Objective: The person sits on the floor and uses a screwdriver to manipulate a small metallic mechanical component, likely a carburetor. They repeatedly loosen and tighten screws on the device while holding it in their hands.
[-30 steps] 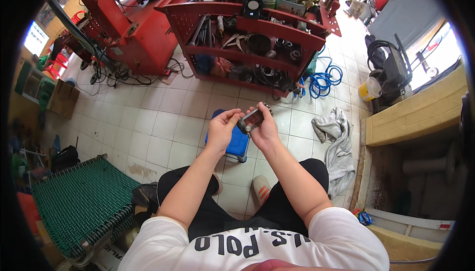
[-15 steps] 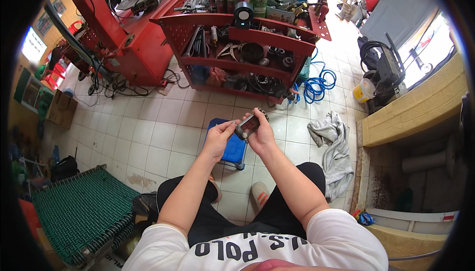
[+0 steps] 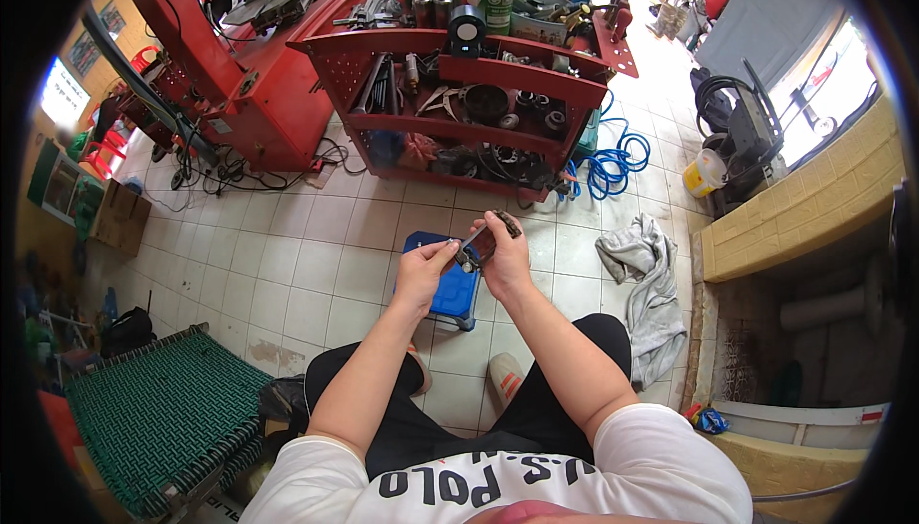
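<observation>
My right hand [image 3: 505,258] is wrapped round a small dark grey metal part [image 3: 475,248] with a flat, reddish-brown face and a round light knob or bolt at its near end. What kind of part it is I cannot make out. Thumb and fingers of my left hand [image 3: 425,273] are pinched together against the part's left edge; anything small between them is hidden. Both hands are held out in front of my knees, over a blue plastic stool [image 3: 454,296] on the tiled floor.
Ahead stands a red tool cart [image 3: 459,162] loaded with cans, tools and metal parts, beside a red machine frame [image 3: 278,108]. A blue hose [image 3: 613,175] and a grey cloth [image 3: 653,294] lie to the right. At the lower left is a green woven seat [image 3: 168,409].
The part has turned in my right hand, so its reddish-brown face shows at a steeper slant. My left hand has stayed almost in place at its edge.
</observation>
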